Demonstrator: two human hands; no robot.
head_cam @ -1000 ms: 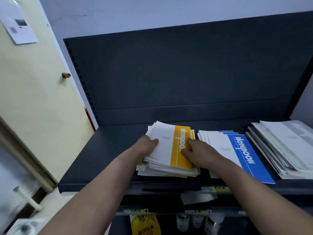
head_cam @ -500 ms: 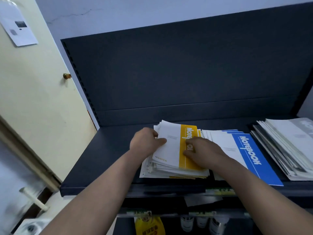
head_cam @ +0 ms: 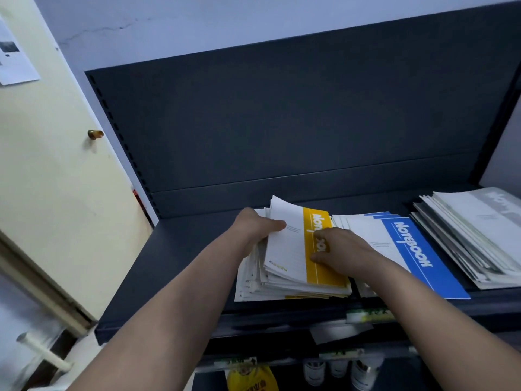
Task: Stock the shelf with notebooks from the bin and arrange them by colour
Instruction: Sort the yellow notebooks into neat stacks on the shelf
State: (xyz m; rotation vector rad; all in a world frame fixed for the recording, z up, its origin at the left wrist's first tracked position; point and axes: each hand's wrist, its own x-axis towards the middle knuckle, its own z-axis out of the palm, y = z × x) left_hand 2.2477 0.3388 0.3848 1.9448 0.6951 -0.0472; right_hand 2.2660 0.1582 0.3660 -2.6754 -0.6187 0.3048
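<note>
A stack of yellow-and-white notebooks (head_cam: 290, 249) lies on the dark shelf (head_cam: 180, 266), its lower sheets fanned out to the left. My left hand (head_cam: 255, 227) grips the stack's upper left edge, thumb on the top cover. My right hand (head_cam: 341, 251) presses flat on the yellow band of the top notebook. To the right lies a stack of blue notebooks (head_cam: 408, 249), and further right a grey stack (head_cam: 473, 235). The bin is out of view.
The shelf's dark back panel (head_cam: 282, 122) rises behind the stacks. A cream door (head_cam: 50, 165) with a small knob (head_cam: 95, 134) stands at the left. Below the shelf edge are a yellow packet (head_cam: 251, 378) and several small bottles (head_cam: 338, 372).
Both hands have shifted the yellow stack slightly and squared its top notebooks. The left hand moved up along the left edge. The view has tilted down and left a little.
</note>
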